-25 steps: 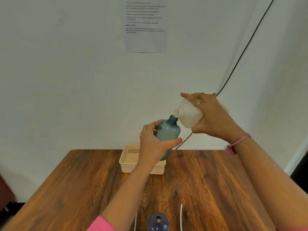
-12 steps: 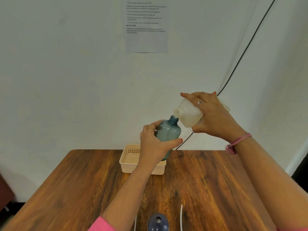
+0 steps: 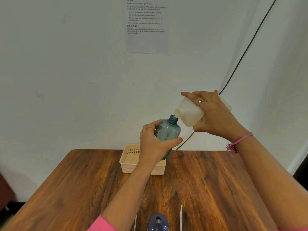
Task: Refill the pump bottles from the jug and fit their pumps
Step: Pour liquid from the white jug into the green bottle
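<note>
My left hand (image 3: 153, 144) grips a translucent teal pump bottle (image 3: 168, 130), held up in the air above the table with its open neck tilted slightly right. My right hand (image 3: 215, 114) grips a white jug (image 3: 188, 112), tipped over to the left so its spout sits just at the teal bottle's mouth. A second, dark blue bottle (image 3: 157, 222) with an open neck stands at the near table edge. White pump tubes lie on either side of it, one (image 3: 181, 217) to its right and a thinner one (image 3: 135, 222) to its left.
A cream plastic basket (image 3: 128, 164) sits at the back of the wooden table (image 3: 66, 189), partly behind my left arm. A black cable (image 3: 241, 60) runs down the wall behind the jug. A printed sheet (image 3: 146, 24) hangs on the wall.
The jug's spout has edged down and left, closer onto the teal bottle's mouth. Both hands keep their grips and the bottle has barely moved.
</note>
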